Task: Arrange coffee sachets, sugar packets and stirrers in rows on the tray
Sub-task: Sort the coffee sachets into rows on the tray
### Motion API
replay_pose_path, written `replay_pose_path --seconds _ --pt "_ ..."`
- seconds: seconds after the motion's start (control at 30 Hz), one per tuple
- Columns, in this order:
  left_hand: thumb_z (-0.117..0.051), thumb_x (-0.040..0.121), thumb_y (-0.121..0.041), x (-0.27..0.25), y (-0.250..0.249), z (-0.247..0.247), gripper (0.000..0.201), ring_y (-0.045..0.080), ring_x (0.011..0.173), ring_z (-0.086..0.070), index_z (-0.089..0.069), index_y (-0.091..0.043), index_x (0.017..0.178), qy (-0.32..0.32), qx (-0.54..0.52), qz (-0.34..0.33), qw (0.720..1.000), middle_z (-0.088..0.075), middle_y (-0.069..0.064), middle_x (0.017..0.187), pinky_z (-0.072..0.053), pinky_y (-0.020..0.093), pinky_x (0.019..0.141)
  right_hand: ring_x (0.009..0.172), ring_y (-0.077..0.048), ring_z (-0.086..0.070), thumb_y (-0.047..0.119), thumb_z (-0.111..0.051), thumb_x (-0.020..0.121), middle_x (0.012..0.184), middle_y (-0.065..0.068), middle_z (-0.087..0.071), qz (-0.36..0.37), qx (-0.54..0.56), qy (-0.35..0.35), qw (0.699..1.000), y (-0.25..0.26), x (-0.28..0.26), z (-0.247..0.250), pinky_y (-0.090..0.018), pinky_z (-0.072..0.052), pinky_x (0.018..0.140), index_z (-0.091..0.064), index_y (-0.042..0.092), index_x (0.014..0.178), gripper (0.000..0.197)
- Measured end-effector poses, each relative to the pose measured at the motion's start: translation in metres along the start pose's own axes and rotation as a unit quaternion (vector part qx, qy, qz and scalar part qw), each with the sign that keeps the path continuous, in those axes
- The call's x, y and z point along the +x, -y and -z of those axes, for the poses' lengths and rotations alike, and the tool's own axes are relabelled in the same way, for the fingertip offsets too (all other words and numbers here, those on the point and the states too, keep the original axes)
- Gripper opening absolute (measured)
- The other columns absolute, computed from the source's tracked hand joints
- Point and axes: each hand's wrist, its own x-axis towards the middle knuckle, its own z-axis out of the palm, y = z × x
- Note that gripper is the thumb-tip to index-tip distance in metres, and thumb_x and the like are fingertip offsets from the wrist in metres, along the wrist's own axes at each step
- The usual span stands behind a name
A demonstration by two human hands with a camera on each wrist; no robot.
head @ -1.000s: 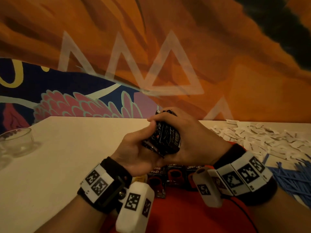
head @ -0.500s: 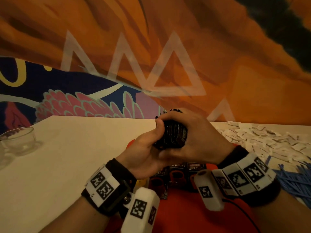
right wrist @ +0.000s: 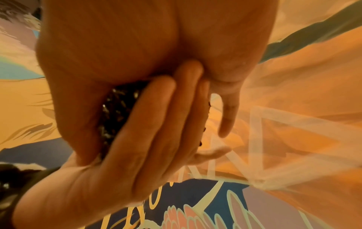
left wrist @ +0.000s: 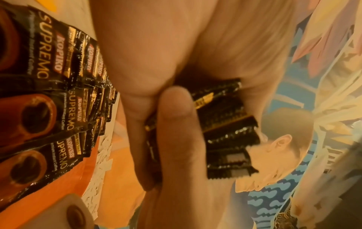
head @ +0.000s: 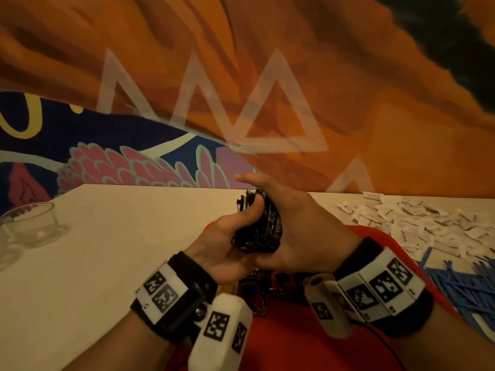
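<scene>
The black sachets lying on the tray (left wrist: 64,190) carry the words "KOPIKO" and "SUPREMO" in gold and red, with a smaller line, "Premium Instant Coffee", and a picture of a coffee cup; these laid sachets (left wrist: 49,108) overlap each other in a row on the red tray (head: 308,344). Both hands are lifted above the tray and hold between them a stack of coffee sachets (head: 261,227). The left hand (head: 227,245) has its thumb pressed on the top of the stack and its fingers (right wrist: 156,124) go under it. The right hand (head: 302,228) wraps the stack from the other side, the index finger stretched out. The print on the held stack is too blurred to read. On the tabletop (head: 107,250) to the right lies a heap of white sugar packets (head: 417,223), and near them blue stirrers (head: 466,285), partly cut off by the picture's edge. At the far left stands a small glass bowl (head: 29,223); its contents cannot be made out.
</scene>
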Motion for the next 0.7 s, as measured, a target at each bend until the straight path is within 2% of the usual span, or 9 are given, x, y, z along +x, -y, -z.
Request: replay_pose_path --seconds 0.1,0.17,0.27,0.33,0.43,0.5,0.57,0.63,0.7 --pt "-0.090 0.067 -0.026 0.001 0.001 -0.002 0.049 0.028 0.100 -0.070 -0.075 -0.009 0.110 -0.007 0.008 -0.005 1.000 -0.071 0.014 0.107 -0.059 0.040 0.084 0.129 -0.009 -0.046 0.059 -0.087 0.056 0.140 0.010 -0.044 -0.009 0.005 0.038 0.999 0.000 -0.001 0.002 -0.037 -0.047 0.103 -0.028 0.045 0.143 0.106" --pt "-0.088 0.069 -0.021 0.002 0.001 -0.005 0.047 0.028 0.098 -0.071 -0.074 -0.008 0.111 -0.005 -0.004 -0.002 1.000 -0.070 0.015 0.106 -0.059 0.039 0.080 0.137 -0.005 -0.037 0.061 -0.087 0.052 0.146 0.012 -0.035 -0.011 0.031 0.055 0.998 0.001 -0.001 0.008 -0.032 -0.040 0.111 -0.036 0.043 0.140 0.104" --pt "-0.091 0.064 -0.028 0.001 0.001 -0.005 0.051 0.027 0.099 -0.071 -0.075 -0.008 0.108 -0.003 -0.004 -0.008 1.000 -0.071 0.013 0.106 -0.059 0.037 0.082 0.118 -0.003 -0.055 0.047 -0.093 0.056 0.126 0.012 -0.057 0.013 0.042 0.003 0.999 0.001 -0.001 0.013 -0.030 -0.049 0.098 -0.054 0.028 0.130 0.086" --pt "-0.093 0.062 -0.034 0.001 0.002 -0.006 0.056 0.027 0.101 -0.070 -0.076 -0.008 0.107 -0.009 -0.010 -0.017 1.000 -0.071 0.013 0.107 -0.059 0.037 0.085 0.113 -0.004 -0.058 0.045 -0.093 0.058 0.120 0.011 -0.061 0.028 0.027 -0.019 0.999 0.003 0.001 0.011 -0.030 -0.049 0.096 -0.058 0.024 0.127 0.080" --pt "-0.091 0.065 -0.029 0.001 0.002 -0.008 0.047 0.027 0.101 -0.071 -0.077 -0.007 0.105 -0.008 -0.011 -0.022 1.000 -0.072 0.013 0.105 -0.058 0.037 0.086 0.124 -0.004 -0.050 0.053 -0.091 0.055 0.131 0.009 -0.053 0.021 0.012 -0.002 1.000 0.001 0.001 0.006 -0.029 -0.043 0.105 -0.052 0.026 0.135 0.093" --pt "-0.088 0.069 -0.024 0.001 0.002 -0.006 0.043 0.026 0.097 -0.071 -0.076 -0.007 0.106 -0.001 0.001 -0.021 1.000 -0.072 0.013 0.103 -0.059 0.036 0.083 0.128 -0.005 -0.046 0.059 -0.089 0.053 0.137 0.012 -0.049 -0.001 -0.007 0.012 1.000 0.000 0.001 0.005 -0.034 -0.043 0.107 -0.040 0.030 0.144 0.107" --pt "-0.086 0.071 -0.019 0.000 0.000 -0.005 0.044 0.027 0.093 -0.071 -0.071 -0.005 0.110 0.006 0.008 -0.020 1.000 -0.070 0.014 0.102 -0.059 0.038 0.081 0.134 -0.005 -0.037 0.062 -0.088 0.050 0.146 0.016 -0.040 -0.006 -0.018 0.021 1.000 0.001 0.001 0.003 -0.035 -0.038 0.111 -0.026 0.035 0.151 0.121" --pt "-0.086 0.071 -0.017 0.001 -0.001 -0.002 0.049 0.029 0.092 -0.070 -0.066 -0.004 0.115 -0.001 0.016 -0.031 0.999 -0.069 0.016 0.102 -0.059 0.039 0.079 0.139 -0.005 -0.026 0.064 -0.087 0.047 0.150 0.019 -0.029 0.013 -0.018 0.018 1.000 0.001 0.001 0.003 -0.033 -0.031 0.115 -0.020 0.037 0.152 0.127" --pt "-0.083 0.072 -0.019 0.001 -0.003 0.000 0.049 0.029 0.096 -0.069 -0.068 -0.006 0.117 -0.012 0.031 -0.050 0.998 -0.069 0.017 0.107 -0.058 0.040 0.082 0.143 -0.005 -0.021 0.073 -0.079 0.048 0.154 0.020 -0.022 0.009 0.010 0.007 1.000 0.000 0.000 0.003 -0.036 -0.029 0.117 -0.016 0.041 0.152 0.126"
